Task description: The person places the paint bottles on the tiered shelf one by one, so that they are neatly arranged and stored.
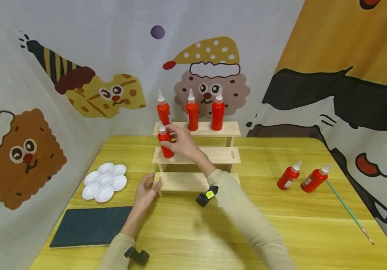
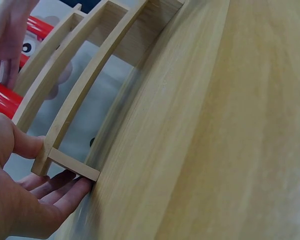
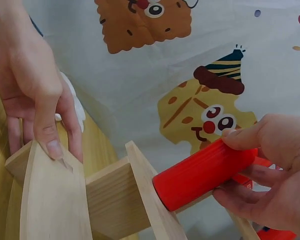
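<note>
My right hand (image 1: 184, 142) holds a red paint bottle (image 1: 167, 152) with a white nozzle at the left end of the middle tier of a three-tier wooden display stand (image 1: 193, 182). In the right wrist view, thumb and fingers lie on opposite sides of the upright bottle (image 3: 202, 174), whose base meets the board. At the stand's left front corner, my left hand (image 1: 146, 193) grips the lowest tier, thumb on top and fingers against the side leg (image 2: 72, 165). On the top tier stand three similar bottles: left (image 1: 164, 112), middle (image 1: 192, 116) and right (image 1: 218, 115).
Two more red bottles, one (image 1: 288, 176) beside another (image 1: 316, 179), stand on the table's right side. A green-handled paintbrush (image 1: 347, 208) lies near them. To the left are a white flower-shaped palette (image 1: 105, 180) and a dark flat board (image 1: 90, 226). A cartoon-printed curtain (image 1: 119, 22) encloses the table.
</note>
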`<state>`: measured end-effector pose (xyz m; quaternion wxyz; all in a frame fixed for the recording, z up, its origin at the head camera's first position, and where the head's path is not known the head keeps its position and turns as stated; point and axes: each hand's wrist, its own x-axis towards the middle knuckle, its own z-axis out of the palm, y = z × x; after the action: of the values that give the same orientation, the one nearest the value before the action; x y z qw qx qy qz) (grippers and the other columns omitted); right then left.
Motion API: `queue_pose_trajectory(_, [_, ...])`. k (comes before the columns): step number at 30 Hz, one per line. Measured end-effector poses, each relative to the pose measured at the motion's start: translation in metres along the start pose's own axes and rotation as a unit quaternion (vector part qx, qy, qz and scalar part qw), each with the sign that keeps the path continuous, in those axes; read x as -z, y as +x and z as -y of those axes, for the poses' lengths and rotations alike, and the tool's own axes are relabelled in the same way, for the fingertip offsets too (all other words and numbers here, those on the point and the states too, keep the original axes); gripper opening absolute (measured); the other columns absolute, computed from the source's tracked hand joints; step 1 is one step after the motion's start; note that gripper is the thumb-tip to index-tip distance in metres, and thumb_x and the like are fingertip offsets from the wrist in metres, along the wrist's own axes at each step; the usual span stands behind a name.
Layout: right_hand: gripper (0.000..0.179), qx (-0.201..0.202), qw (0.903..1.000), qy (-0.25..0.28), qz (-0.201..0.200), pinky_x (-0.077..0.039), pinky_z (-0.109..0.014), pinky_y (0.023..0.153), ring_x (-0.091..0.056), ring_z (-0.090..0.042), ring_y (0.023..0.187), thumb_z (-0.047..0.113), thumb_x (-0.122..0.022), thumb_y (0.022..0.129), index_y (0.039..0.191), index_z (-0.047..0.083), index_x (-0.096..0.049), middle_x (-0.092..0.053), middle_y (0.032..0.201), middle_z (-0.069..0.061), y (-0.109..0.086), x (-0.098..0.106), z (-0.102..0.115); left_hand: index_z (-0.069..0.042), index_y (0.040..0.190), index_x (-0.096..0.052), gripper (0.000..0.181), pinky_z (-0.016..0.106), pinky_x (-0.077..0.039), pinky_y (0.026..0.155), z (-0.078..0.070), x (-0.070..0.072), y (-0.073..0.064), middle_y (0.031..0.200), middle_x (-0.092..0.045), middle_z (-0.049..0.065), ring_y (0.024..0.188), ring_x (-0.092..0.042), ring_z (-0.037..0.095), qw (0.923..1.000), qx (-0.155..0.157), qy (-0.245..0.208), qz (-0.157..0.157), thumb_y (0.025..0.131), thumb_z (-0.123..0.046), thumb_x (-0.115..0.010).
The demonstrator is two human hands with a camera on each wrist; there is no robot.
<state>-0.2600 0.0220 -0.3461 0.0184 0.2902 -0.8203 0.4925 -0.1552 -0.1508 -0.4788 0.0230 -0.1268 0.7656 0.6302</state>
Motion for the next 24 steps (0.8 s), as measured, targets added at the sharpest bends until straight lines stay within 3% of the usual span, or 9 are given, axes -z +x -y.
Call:
queue_pose_trajectory(10, [0.052,-0.005,1.0000,0.000,-0.003,-0.055,-0.042,0.098,-0.065,-0.031,0.118,0.009,-0.075,0.091,0.139,0.004,-0.057,-0.065,0.135,-0.014,-0.009,0.007,0.000,-0.005,0.147,-0.048,0.052,0.021,-0.053,0.071,0.000,-0.001,0.002,0.141,-0.056,0.030,0.097,-0.069,0.016,1.0000,0.003,-0.007,0.002,0.098,-0.008,-0.064])
queue_pose_trajectory(24, [0.050,-0.011,0.9992,0.000,-0.038,-0.052,-0.047,0.103,-0.064,-0.038,0.120,0.009,-0.075,0.092,0.138,0.002,-0.056,-0.065,0.135,-0.017,-0.041,0.053,0.002,-0.004,0.150,-0.044,0.055,0.030,-0.057,0.080,-0.002,0.000,0.000,0.144,-0.052,0.032,0.111,-0.067,0.029,0.9999,0.002,0.005,0.011,0.100,-0.014,-0.065])
